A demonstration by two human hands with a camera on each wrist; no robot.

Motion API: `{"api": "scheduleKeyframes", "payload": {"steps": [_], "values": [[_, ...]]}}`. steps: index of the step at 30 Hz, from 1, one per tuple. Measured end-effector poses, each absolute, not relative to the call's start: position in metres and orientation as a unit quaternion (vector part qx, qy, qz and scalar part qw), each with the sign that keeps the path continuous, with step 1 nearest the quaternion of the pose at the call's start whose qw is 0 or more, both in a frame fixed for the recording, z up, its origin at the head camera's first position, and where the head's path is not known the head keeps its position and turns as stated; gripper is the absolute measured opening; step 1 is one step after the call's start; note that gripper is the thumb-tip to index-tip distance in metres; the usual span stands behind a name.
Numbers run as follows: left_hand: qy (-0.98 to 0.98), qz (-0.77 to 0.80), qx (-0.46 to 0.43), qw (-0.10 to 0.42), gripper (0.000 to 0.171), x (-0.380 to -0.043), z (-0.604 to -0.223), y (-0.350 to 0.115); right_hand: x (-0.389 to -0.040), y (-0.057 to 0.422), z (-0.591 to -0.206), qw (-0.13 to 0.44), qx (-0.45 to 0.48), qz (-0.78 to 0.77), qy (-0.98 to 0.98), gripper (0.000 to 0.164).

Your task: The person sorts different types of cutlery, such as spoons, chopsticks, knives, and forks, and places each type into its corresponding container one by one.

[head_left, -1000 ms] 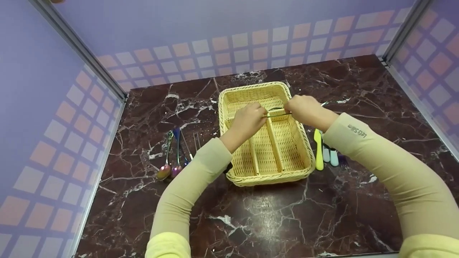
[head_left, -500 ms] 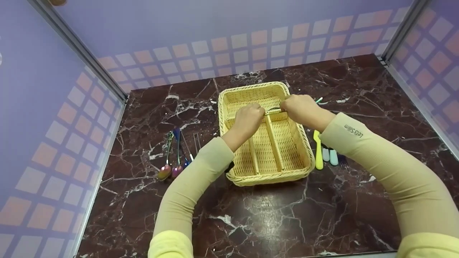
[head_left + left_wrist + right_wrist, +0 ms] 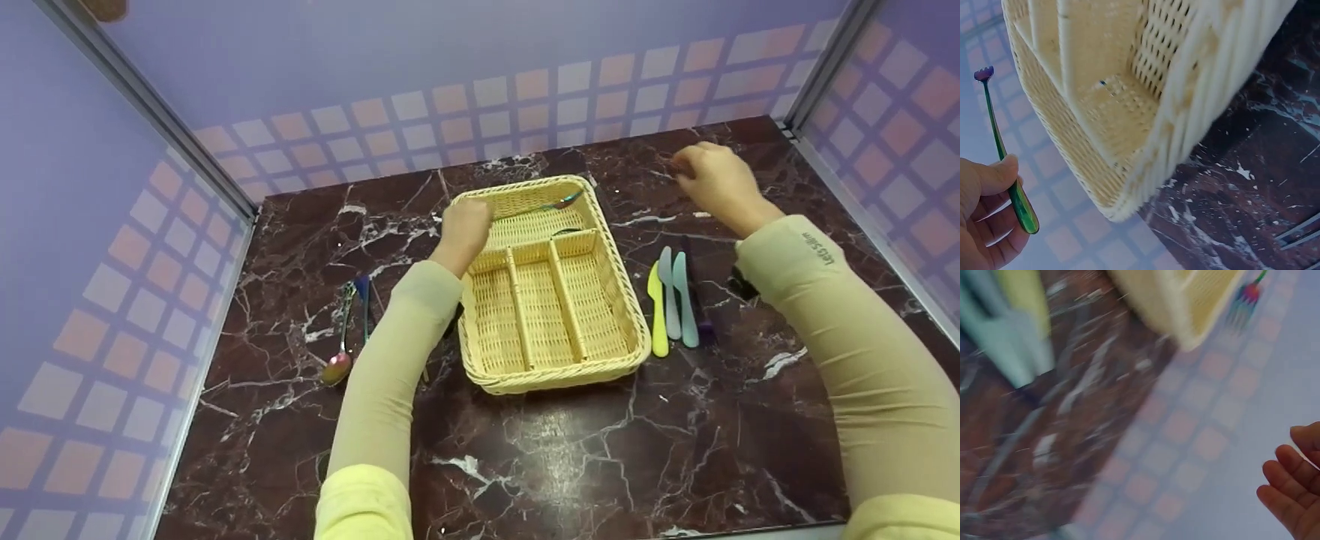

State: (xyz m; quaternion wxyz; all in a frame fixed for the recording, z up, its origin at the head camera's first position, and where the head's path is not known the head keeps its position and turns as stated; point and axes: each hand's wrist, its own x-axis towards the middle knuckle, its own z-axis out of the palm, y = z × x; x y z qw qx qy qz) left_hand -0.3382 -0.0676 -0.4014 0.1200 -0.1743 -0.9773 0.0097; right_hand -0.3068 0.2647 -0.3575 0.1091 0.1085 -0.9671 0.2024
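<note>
My left hand [image 3: 466, 226] pinches an iridescent fork [image 3: 995, 121] by its green handle, between thumb and fingers. The fork's tines [image 3: 568, 200] point right, over the back compartment of a pale wicker basket [image 3: 559, 373]. In the right wrist view the fork's head [image 3: 1246, 301] shows blurred beside the basket. My right hand [image 3: 718, 180] is off to the basket's right, above the table, holding nothing. Its fingers [image 3: 1283, 486] are relaxed and slightly bent. A dark curved piece [image 3: 568, 232] lies in the basket's back compartment, by the divider; its kind is unclear.
Right of the basket lie a yellow knife [image 3: 658, 315], a grey-blue knife [image 3: 670, 296] and a mint knife [image 3: 684, 300], with a dark purple utensil [image 3: 703, 326] beside them. Left of it lies an iridescent spoon [image 3: 337, 367]; my left sleeve partly covers other cutlery. Walls enclose the marbled table.
My right hand has let go of the fork and moved right, away from the basket. The left hand has moved left with the fork, uncovering the basket's front compartments.
</note>
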Motion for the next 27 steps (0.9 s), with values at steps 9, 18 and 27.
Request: {"api": "scheduleKeyframes", "payload": {"steps": [9, 18, 27], "values": [[-0.985, 0.068, -0.146, 0.064, 0.021, -0.35, -0.412, -0.07, -0.305, 0.34, -0.409, 0.05, 0.033, 0.226, -0.972, 0.03], [-0.983, 0.096, -0.149, 0.043, 0.023, -0.358, -0.427, -0.062, -0.298, 0.361, -0.429, 0.032, 0.026, 0.223, -0.974, 0.03], [-0.981, 0.147, -0.123, 0.01, 0.027, -0.387, -0.462, -0.063, -0.299, 0.355, -0.427, 0.026, 0.036, 0.23, -0.972, 0.033]]}}
